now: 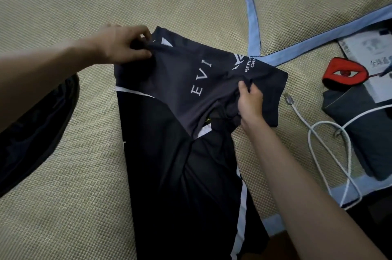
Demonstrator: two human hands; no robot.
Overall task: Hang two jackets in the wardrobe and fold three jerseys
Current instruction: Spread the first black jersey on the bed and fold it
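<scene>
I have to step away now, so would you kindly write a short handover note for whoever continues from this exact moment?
Left hand: pinches the far left edge of the dark grey and black jersey with white lettering.
Right hand: grips bunched fabric near its collar.
The jersey lies partly folded on the beige woven mat. Another dark garment lies at the left edge.
Done: this fold is only begun.
Left: finish this jersey; jackets and wardrobe are not in view.

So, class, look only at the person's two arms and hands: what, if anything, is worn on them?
Nothing is worn on either. The left hand and right hand are bare, with no gloves, rings or watch showing. Both forearms are uncovered as far as the picture edge, so no sleeve or cuff is in view.
</scene>
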